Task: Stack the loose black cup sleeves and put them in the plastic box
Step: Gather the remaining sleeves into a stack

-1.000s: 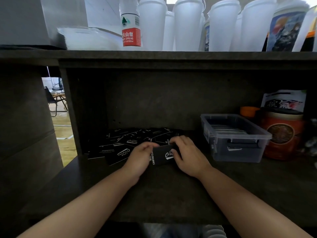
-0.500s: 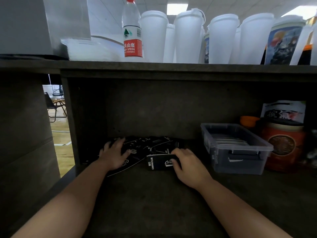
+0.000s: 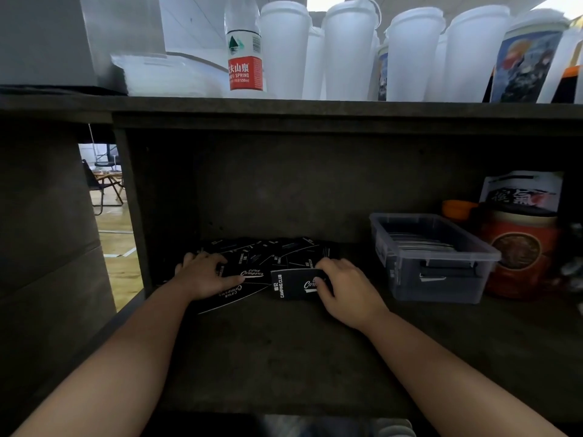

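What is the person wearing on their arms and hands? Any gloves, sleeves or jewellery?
Nothing shows: the left hand and right hand are bare, with no gloves, rings or watch visible. Both forearms are uncovered down to the picture's bottom edge, with no sleeve in view.

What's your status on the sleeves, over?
Left hand pressing loose sleeves. Right hand holding sleeve stack. Plastic box right, path open.
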Motion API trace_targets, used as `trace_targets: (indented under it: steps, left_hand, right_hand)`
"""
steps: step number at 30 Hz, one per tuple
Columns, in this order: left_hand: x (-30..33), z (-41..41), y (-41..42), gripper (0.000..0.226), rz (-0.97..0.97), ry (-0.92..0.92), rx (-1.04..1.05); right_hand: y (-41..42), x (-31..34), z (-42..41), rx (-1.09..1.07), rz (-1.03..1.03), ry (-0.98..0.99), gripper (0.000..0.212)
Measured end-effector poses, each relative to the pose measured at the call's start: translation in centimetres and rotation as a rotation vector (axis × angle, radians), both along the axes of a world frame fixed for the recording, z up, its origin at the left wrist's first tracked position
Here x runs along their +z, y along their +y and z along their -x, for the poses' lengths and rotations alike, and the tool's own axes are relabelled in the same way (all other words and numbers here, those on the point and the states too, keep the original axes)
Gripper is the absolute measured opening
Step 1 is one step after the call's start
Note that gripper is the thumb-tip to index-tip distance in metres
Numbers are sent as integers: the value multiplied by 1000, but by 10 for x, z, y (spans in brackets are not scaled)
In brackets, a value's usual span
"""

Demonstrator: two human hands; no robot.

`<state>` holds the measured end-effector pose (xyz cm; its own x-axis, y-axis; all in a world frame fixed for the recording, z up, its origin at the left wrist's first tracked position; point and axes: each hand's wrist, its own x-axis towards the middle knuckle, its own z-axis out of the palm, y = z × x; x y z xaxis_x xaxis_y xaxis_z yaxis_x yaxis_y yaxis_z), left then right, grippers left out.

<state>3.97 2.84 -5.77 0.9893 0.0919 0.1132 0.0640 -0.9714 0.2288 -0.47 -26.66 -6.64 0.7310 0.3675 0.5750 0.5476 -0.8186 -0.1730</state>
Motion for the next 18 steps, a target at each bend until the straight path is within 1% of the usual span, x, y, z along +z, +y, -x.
trace_targets:
  steps: [1, 2, 5, 7, 9, 11, 14, 16, 18]
  left_hand:
    - [-1, -1, 3, 69, 46, -52, -2]
    - [-2, -3, 6, 59, 133, -128, -17]
    - [5, 0, 5, 7, 583, -385, -90]
    - [13, 7, -1, 8, 817, -489, -150]
    - [21, 15, -10, 5, 995, -516, -217]
    - [24, 22, -18, 5, 1088, -445, -251]
    - [24, 27, -28, 8, 1068, -214, -326]
    - [20, 27, -33, 12, 1018, -62, -399]
    - [17, 27, -38, 16, 1013, 47, -449]
  right_hand:
    - [0, 1, 1, 3, 5, 0, 19]
    - [0, 2, 3, 5, 4, 4, 17]
    - [0, 5, 7, 3, -38, 33, 16]
    - [0, 5, 7, -12, -75, 70, 22]
    - [0, 5, 7, -25, -90, 99, 32]
    - [-1, 4, 6, -24, -105, 99, 44]
    - [0, 4, 7, 13, -124, 59, 54]
    - [0, 4, 6, 28, -117, 37, 54]
    - [0, 3, 5, 32, -100, 23, 50]
